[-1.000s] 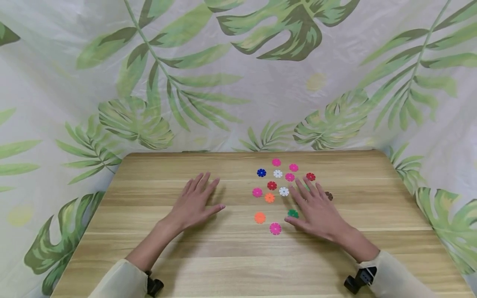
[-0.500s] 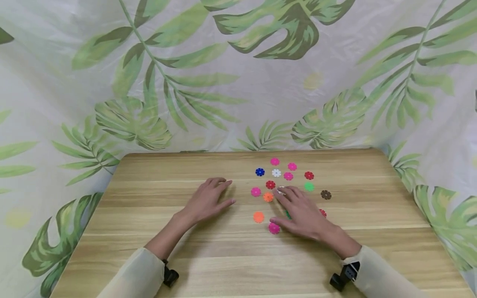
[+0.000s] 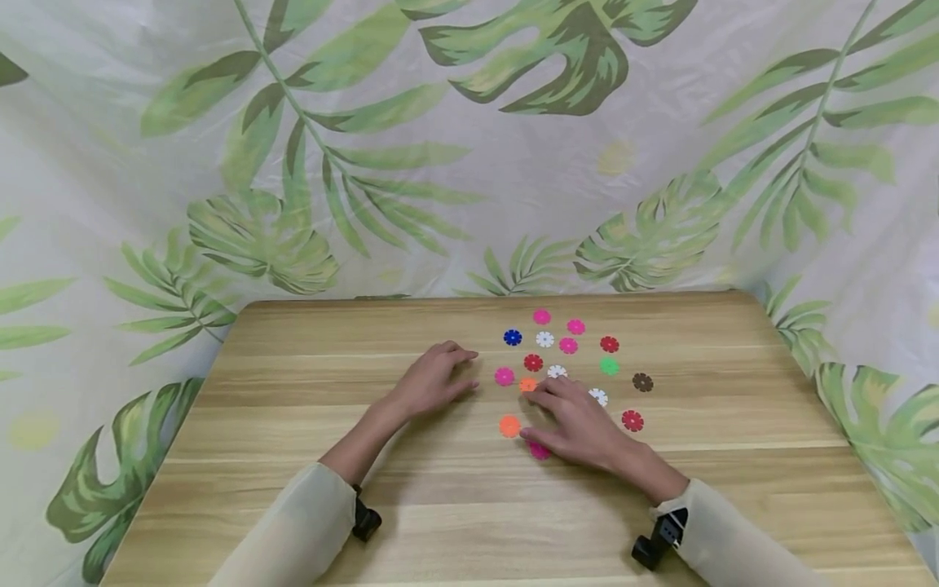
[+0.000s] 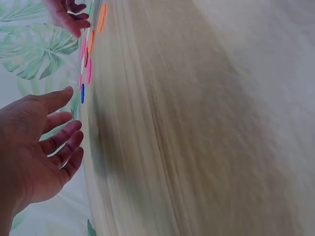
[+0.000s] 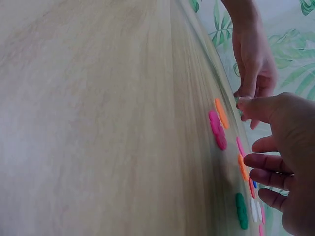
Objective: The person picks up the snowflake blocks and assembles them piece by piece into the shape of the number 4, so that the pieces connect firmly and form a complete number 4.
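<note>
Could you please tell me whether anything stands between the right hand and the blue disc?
Yes: in the head view, an orange disc by the right hand and a red disc beyond it lie toward the blue disc. Both look flat on the table, so the hand could probably pass over them.

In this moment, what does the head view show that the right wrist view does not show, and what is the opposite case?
Only the head view shows the brown disc, the light green disc and both pale sleeves.

Only the right wrist view shows the dark green disc.

Both views show the left hand, the right hand, two orange discs, the wooden table and the leafy cloth.
</note>
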A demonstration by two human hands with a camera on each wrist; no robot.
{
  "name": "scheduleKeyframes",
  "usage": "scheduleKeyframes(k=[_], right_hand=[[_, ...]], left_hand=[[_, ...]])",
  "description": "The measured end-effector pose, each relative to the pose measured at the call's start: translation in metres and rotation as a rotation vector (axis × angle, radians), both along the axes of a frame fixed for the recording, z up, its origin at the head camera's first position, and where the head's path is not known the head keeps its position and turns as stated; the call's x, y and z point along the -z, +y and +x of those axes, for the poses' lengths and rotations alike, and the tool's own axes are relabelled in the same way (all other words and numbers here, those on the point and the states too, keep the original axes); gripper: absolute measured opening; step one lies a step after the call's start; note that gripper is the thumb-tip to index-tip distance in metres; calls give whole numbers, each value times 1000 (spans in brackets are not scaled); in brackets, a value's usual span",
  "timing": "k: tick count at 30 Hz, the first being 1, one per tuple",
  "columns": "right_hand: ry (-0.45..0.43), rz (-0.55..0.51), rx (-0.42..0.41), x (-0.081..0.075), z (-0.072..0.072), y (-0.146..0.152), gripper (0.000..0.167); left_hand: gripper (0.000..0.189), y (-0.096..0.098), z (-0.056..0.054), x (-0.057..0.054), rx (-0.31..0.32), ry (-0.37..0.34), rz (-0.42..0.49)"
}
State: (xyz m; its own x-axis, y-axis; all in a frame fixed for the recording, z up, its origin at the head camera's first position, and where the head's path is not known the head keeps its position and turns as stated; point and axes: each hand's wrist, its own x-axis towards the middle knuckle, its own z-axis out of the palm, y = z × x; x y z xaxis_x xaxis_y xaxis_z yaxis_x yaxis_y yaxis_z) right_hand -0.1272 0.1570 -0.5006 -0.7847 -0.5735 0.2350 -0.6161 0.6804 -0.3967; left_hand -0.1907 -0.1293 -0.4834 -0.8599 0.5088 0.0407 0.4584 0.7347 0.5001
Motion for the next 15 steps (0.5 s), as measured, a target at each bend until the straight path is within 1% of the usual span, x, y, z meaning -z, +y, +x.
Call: scheduleKeyframes(k=[5,7,10,15], right_hand=[[-30,-57,1,4,-1,-6,47],[-49,-78,1,5,-1,-8,43],[-60,-98,-6,5,-3,-11,39],[-55,-111,-20,6,-4,-16,37]], left_hand=[[47,7,-8,5,35,-44,58],[45,10,-11,6,62,-50,68],[44,14,-15,7,99,-61,74],[42,21,-18,7,115,-84,66]])
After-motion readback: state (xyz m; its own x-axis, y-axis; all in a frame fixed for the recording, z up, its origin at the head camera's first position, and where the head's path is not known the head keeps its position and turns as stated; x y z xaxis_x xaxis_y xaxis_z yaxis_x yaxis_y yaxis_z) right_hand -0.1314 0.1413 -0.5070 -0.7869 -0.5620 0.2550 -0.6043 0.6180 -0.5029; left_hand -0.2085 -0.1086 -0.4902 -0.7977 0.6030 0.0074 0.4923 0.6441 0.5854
